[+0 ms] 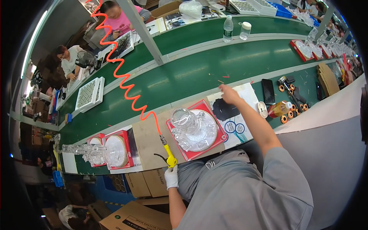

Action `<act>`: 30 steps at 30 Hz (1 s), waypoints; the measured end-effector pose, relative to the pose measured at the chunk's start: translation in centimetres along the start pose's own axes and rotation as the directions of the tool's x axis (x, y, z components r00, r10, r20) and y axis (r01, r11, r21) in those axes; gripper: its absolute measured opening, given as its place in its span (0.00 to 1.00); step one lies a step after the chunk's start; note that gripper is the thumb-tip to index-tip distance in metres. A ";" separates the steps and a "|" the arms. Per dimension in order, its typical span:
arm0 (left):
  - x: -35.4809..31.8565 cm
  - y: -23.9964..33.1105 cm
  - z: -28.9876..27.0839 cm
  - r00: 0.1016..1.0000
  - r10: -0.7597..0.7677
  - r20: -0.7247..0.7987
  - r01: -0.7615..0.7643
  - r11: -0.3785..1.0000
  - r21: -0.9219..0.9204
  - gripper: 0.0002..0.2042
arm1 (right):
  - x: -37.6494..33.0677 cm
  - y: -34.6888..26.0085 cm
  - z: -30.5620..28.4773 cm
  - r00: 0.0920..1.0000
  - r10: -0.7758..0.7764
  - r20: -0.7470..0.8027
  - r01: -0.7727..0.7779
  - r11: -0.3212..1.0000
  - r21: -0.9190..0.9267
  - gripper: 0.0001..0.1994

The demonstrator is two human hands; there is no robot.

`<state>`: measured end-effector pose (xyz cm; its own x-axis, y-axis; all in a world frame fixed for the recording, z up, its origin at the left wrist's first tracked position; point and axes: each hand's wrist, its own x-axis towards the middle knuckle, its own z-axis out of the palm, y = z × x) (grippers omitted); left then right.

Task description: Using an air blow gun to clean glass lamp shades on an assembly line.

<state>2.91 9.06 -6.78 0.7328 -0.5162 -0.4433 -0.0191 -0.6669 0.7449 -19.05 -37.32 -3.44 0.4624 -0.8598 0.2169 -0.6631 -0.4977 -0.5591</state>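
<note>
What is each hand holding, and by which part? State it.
The left hand, gloved white, grips the yellow air blow gun by its handle. The right hand holds nothing, resting on a white sheet.

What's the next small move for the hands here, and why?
Probably lift the yellow air gun toward the clear glass piece on the red tray. The left hand, gloved, sits at the gun by the table edge, nozzle short of the glass; the right hand is off on the papers behind.

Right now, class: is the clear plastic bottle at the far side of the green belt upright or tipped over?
Upright. The clear bottle stands on its base on the green belt, cap uppermost, beside a white-lidded jar.
</note>
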 end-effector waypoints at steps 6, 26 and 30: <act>-0.1 -0.6 -0.4 1.000 -0.002 -0.013 0.002 1.000 -0.020 0.12 | -6.4 -8.6 -0.7 0.889 0.177 0.423 -0.109 0.977 -0.181 0.20; -0.2 -1.2 -0.4 1.000 -0.003 -0.007 0.003 1.000 -0.012 0.12 | -5.6 -10.3 1.2 0.847 -0.176 0.501 0.449 0.740 -0.501 0.07; -0.2 -0.5 -0.2 1.000 -0.006 -0.001 0.006 0.998 -0.061 0.12 | -5.4 -9.6 0.8 0.838 -0.180 0.515 0.443 0.776 -0.449 0.06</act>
<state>2.90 9.64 -7.00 0.7334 -0.5114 -0.4478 0.0273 -0.6360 0.7712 -14.72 -27.85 0.13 0.8100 -0.5719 -0.1299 -0.5744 -0.8183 0.0215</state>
